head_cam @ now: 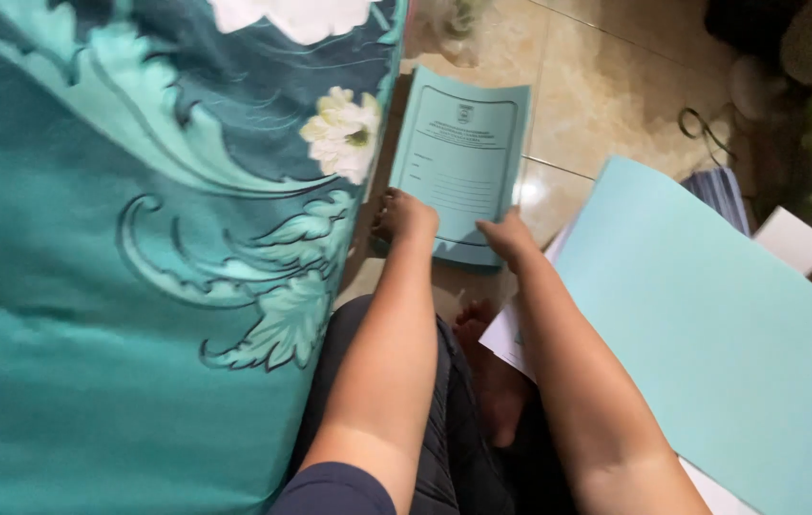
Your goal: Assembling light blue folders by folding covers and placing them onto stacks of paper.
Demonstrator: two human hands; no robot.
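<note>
Dim indoor light, glare patch on the glossy floor tiles, dark upper-right corner, slight overall softness

Matt paper booklet, glossy tiled floor, smooth printed cloth bedsheet, matt paper sheets

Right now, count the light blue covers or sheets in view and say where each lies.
2. The printed booklet lies on the tiled floor, both hands touching its near edge. The plain blue sheet tops a paper stack at right. More may be hidden beneath it.
</note>
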